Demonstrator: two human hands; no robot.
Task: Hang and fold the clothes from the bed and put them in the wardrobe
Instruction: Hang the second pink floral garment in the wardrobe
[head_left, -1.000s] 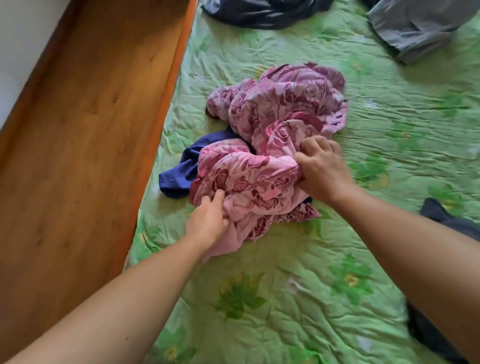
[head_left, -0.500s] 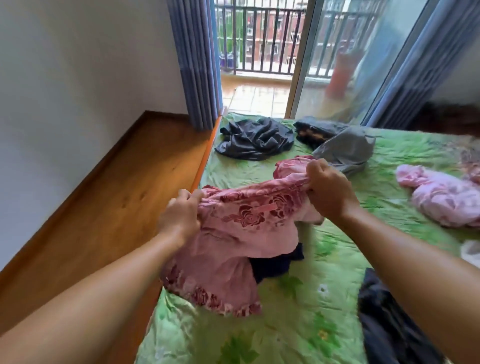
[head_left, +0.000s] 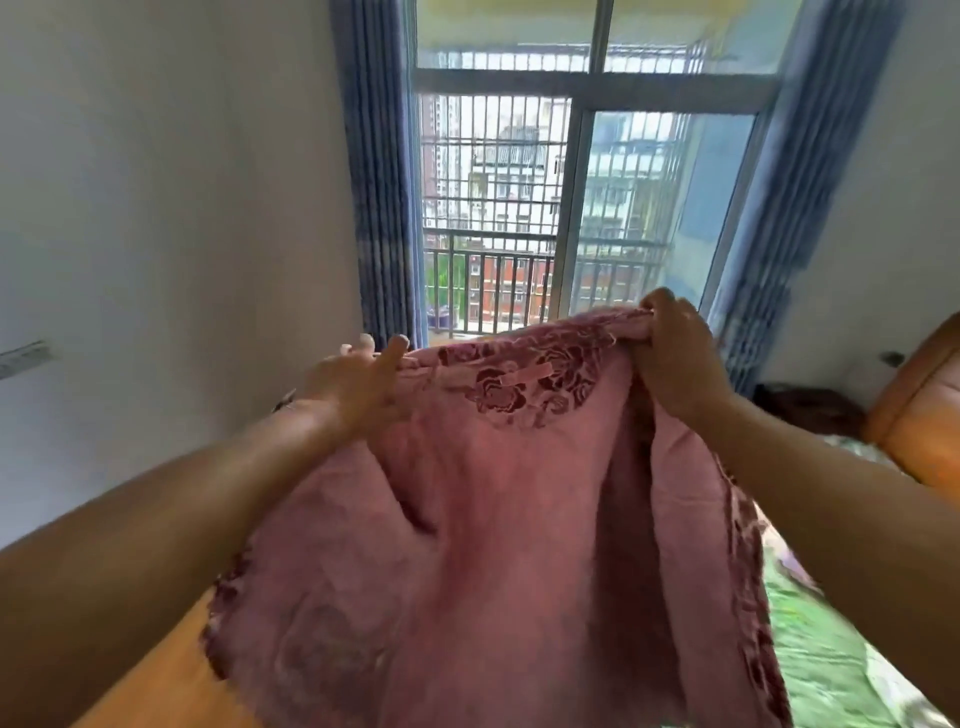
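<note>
I hold a pink garment (head_left: 498, 519) with a dark red rose pattern up in front of me, and it hangs down spread between both hands. My left hand (head_left: 358, 387) pinches its top edge on the left, fingers stretched out along the cloth. At the top right corner, my right hand (head_left: 675, 364) grips the bunched edge with curled fingers. The garment's inside faces me and hides most of the bed (head_left: 831, 670) below.
A glass balcony door (head_left: 566, 208) with blue curtains (head_left: 379, 208) on both sides stands straight ahead. A white wall (head_left: 171, 208) is on the left, wooden floor (head_left: 171, 670) below it. An orange headboard (head_left: 924, 415) is at the right edge.
Both hands have lifted the pink garment off the bed and raised it high, spreading it out. My view has tilted up from the bed to the balcony door.
</note>
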